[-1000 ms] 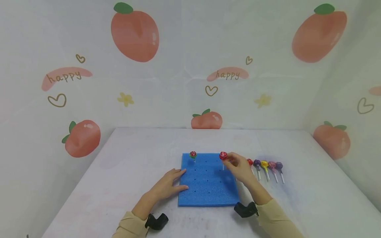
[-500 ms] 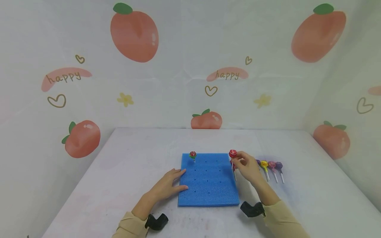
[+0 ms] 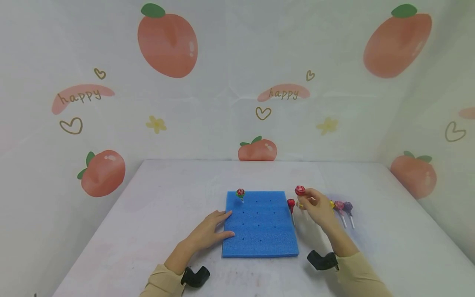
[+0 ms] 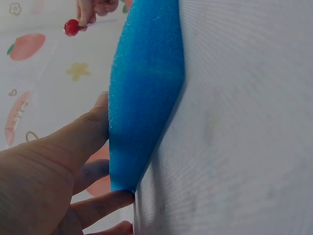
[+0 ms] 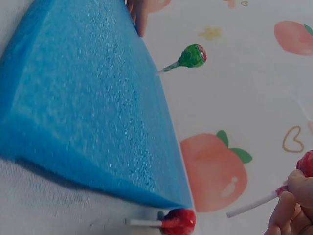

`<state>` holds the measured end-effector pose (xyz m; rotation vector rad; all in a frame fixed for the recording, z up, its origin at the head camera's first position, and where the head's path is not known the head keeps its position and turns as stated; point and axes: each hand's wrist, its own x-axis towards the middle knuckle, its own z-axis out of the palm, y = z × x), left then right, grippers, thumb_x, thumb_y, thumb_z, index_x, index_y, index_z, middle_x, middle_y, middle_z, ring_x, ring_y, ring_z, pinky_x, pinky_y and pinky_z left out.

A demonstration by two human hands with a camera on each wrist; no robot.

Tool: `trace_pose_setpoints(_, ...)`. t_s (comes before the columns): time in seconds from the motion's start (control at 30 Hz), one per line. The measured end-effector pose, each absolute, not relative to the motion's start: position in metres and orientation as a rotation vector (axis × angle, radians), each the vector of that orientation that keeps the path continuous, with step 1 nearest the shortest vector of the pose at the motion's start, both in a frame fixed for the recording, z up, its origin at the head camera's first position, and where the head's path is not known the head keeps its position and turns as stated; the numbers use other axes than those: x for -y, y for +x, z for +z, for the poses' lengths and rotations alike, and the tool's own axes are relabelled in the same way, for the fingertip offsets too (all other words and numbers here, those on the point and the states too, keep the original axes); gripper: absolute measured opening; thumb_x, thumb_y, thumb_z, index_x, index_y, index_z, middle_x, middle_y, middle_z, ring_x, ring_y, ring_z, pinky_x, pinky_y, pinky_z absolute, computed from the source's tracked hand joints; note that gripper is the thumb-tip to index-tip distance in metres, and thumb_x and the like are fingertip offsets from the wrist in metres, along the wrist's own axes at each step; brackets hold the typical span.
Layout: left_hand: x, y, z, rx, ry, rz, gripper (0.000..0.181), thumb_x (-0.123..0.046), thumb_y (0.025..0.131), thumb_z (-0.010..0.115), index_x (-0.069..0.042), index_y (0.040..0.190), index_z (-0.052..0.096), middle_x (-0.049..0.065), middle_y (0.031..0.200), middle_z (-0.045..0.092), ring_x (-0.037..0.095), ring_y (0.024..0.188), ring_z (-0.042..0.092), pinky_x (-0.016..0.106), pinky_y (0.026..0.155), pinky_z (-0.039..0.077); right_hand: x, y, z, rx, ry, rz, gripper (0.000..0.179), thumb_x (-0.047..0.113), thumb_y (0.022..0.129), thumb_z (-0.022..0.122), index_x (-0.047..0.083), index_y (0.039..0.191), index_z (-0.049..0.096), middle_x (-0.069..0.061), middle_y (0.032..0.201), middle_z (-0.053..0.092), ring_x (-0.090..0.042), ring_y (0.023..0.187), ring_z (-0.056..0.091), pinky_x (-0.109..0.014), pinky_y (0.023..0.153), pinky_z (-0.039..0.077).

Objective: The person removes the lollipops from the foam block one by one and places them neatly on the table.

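My right hand (image 3: 318,209) pinches a red-wrapped lollipop (image 3: 300,190) just below its candy, above the table to the right of the blue foam board (image 3: 256,247). In the right wrist view its white stick points down and away from the fingers. My left hand (image 3: 208,231) rests against the board's left edge with fingers extended, touching the top and side. A green-and-red lollipop (image 3: 241,193) stands upright in the board's far left corner. Small holes dot the rest of the board.
Another red lollipop (image 3: 291,203) lies along the board's right edge. Farther right lie a pink lollipop (image 3: 339,205) and a purple lollipop (image 3: 347,206); a yellow one (image 3: 332,203) is partly hidden by my right hand. A printed cloth backdrop (image 3: 208,123) rises behind the table.
My right hand has moved rightward, off the board, carrying the red lollipop with it. The lollipop by the board's edge has come into view. My left hand has stayed in place.
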<state>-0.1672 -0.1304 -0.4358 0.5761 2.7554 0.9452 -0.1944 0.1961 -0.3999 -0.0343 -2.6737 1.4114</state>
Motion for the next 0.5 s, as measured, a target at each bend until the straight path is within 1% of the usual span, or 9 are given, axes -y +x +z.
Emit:
trace_pose_setpoints(0.23, 0.13, -0.168, -0.436, -2.755, 0.581, 0.935, 0.068, -0.041, 0.086, 0.064, -0.007, 0.14, 0.042, 0.021, 0.143, 0.042, 0.043, 0.138, 0.029, 0.06, 0.109, 0.028, -0.209, -0.193, -0.398, 2.712, -0.068, 1.338, 0.025, 0.017, 0.092, 0.058, 0.0, 0.111, 0.059, -0.019, 0.101, 0.062, -0.013, 0.075, 0.063, -0.016, 0.06, 0.046)
trace_pose_setpoints(0.3, 0.13, -0.168, -0.437, -2.752, 0.58, 0.934, 0.068, -0.041, 0.086, 0.064, -0.007, 0.14, 0.042, 0.021, 0.143, 0.042, 0.043, 0.138, 0.029, 0.06, 0.109, 0.028, -0.212, -0.192, -0.397, 2.715, -0.086, 1.341, 0.026, 0.018, 0.093, 0.057, 0.0, 0.112, 0.059, -0.02, 0.102, 0.061, -0.018, 0.077, 0.065, -0.014, 0.062, 0.047)
trace_pose_setpoints(0.4, 0.131, -0.168, -0.437, -2.755, 0.579, 0.928, 0.068, -0.041, 0.086, 0.063, -0.007, 0.141, 0.042, 0.02, 0.143, 0.042, 0.043, 0.138, 0.029, 0.06, 0.109, 0.028, -0.217, -0.191, -0.396, 2.713, -0.091, 1.334, 0.027, 0.017, 0.093, 0.056, -0.001, 0.113, 0.058, -0.022, 0.104, 0.061, -0.03, 0.086, 0.068, -0.014, 0.065, 0.049)
trace_pose_setpoints(0.5, 0.131, -0.168, -0.438, -2.759, 0.582, 0.925, 0.068, -0.042, 0.086, 0.063, -0.007, 0.141, 0.042, 0.02, 0.143, 0.042, 0.043, 0.138, 0.029, 0.06, 0.109, 0.028, -0.222, -0.189, -0.396, 2.719, -0.09, 1.305, 0.028, 0.017, 0.093, 0.056, -0.002, 0.114, 0.058, -0.024, 0.107, 0.062, -0.036, 0.094, 0.067, -0.019, 0.069, 0.054)
